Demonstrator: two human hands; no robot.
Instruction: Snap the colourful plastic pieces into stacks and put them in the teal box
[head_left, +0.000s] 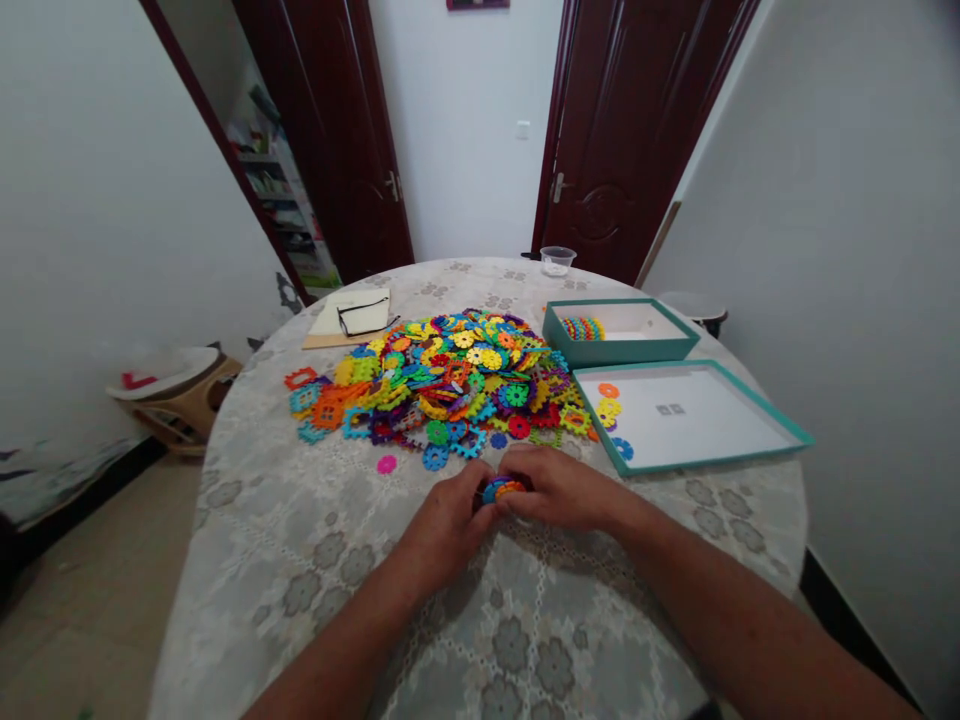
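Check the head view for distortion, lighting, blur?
Head view: wide-angle distortion, left door and right door leaning outward at the top; head view: soft light, a faint shadow on the tablecloth under the left hand and right hand; head view: shelf items by the left door too blurred to identify, discs between the hands too small to count.

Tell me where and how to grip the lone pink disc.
Pinch the pink disc by opposite edges, probably best from above and the near side: it looks thin, lies flat on the tablecloth, and the colourful pile sits beyond it.
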